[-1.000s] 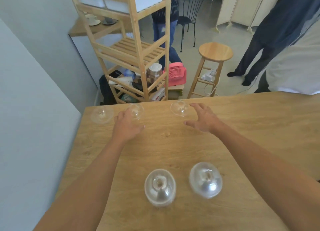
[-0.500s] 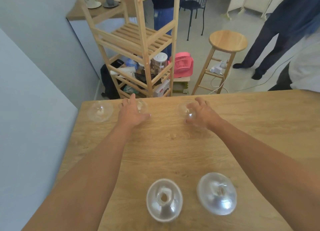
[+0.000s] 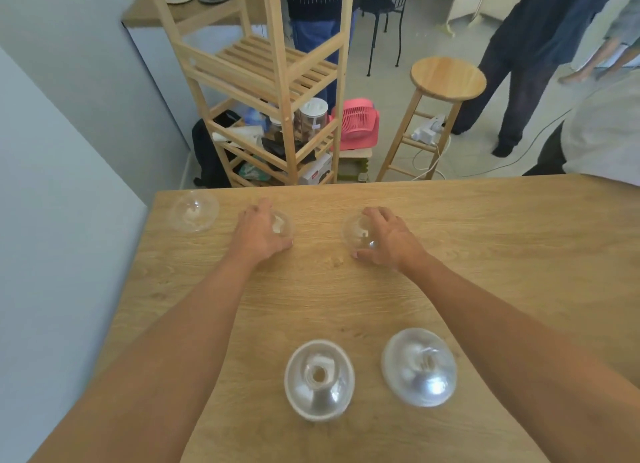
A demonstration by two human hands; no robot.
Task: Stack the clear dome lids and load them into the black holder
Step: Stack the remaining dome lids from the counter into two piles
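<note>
5 clear dome lids on the bench [image 3: 502,254], all single, none stacked yet. Far row: far-left lid [image 3: 194,211] sits alone nr the bench corner, mid-left lid [image 3: 283,224] is under the left hand [image 3: 259,235], mid-right lid [image 3: 358,235] is under the right hand [image 3: 389,239]. Near row: near-left lid [image 3: 319,379] and near-right lid [image 3: 419,367], side by side, not touching, dome up. Black holder not in view.

Step, my read: pickup of the first two lids for stacking. Next move needs both lifted clear, one lined up over the other, nested w/o crushing. Thin plastic, prob flexes and skids on smooth wood.

Hands: left is cupped over its lid, fingers curled round the far side, thumb low at the near edge, so a grasp. Right has fingers arched across the dome, thumb at the near rim, clamping it. Can't tell if either lid is off the bench.
</note>
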